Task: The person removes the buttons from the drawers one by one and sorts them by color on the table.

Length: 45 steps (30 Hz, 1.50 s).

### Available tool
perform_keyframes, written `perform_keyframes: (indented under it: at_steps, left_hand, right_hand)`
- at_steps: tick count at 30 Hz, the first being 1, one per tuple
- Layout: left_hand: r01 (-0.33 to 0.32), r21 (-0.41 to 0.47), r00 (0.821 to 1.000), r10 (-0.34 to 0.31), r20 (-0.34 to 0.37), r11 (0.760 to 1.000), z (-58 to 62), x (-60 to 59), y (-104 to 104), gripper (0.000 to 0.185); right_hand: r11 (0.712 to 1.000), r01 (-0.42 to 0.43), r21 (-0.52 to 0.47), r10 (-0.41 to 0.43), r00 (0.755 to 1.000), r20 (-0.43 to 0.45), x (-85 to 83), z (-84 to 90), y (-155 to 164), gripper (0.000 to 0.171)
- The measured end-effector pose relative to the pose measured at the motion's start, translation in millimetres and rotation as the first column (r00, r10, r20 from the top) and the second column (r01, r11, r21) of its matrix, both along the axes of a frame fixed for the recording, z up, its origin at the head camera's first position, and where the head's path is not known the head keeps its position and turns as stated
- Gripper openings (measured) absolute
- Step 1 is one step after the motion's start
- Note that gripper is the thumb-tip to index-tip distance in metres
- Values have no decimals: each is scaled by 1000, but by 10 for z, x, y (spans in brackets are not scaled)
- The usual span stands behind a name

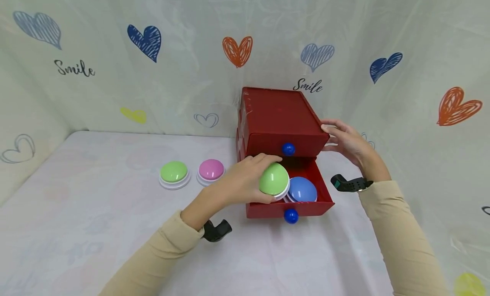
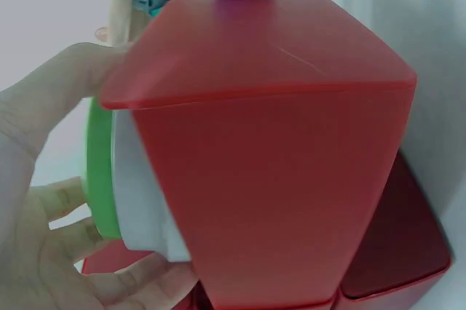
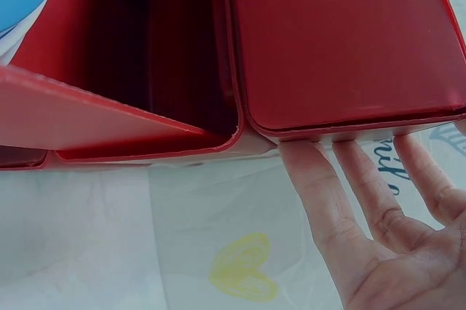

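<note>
A red two-drawer box (image 1: 281, 117) stands at the back of the table. Its lower drawer (image 1: 306, 207) is pulled out, with a blue knob (image 1: 291, 215) on its front. My left hand (image 1: 245, 181) grips a green dome button (image 1: 274, 179) with a white base (image 2: 142, 201), held at the drawer's left side (image 2: 255, 193). A blue dome button (image 1: 302, 189) lies inside the drawer. My right hand (image 1: 346, 140) rests with straight fingers (image 3: 328, 201) against the box's right side (image 3: 342, 41).
A second green dome button (image 1: 174, 173) and a pink one (image 1: 211, 170) sit on the white table (image 1: 95, 228) left of the box. A heart-printed curtain (image 1: 153, 53) closes off the back and sides. The upper drawer's blue knob (image 1: 288, 149) faces me.
</note>
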<state>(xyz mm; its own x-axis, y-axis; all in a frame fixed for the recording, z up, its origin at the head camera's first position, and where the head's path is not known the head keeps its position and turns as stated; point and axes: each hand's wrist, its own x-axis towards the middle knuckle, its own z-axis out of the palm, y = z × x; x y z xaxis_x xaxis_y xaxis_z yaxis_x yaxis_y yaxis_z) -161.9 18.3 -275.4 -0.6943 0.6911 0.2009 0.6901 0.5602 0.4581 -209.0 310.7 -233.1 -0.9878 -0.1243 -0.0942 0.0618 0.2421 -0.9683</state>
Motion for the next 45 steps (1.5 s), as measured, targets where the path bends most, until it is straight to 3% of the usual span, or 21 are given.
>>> perform_keyframes:
  at_steps: [8,20,27,34,45]
  left_hand:
    - [-31,96,1000,30,7,995,53,83,-137,78]
    - [-177,201,982,159,103,964,24,194,-532,72]
    - [-240,203,969,223,103,949,-31,238,-862,71]
    - [-320,183,944,297,142,930,-140,246,-1181,72]
    - [-388,128,916,367,161,913,-354,265,-1504,73]
  right_hand:
    - [1000,6,15,-6,1000,5,6,-1,-5,34]
    - [1000,8,22,-8,1000,3,12,-2,6,32]
    - [1000,6,19,-6,1000,-2,6,-6,1,32]
    - [1000,6,13,-6,1000,-6,-1,-9,9,31]
    - [1000,13,-3,-13,1000,10,-10,2,2,33]
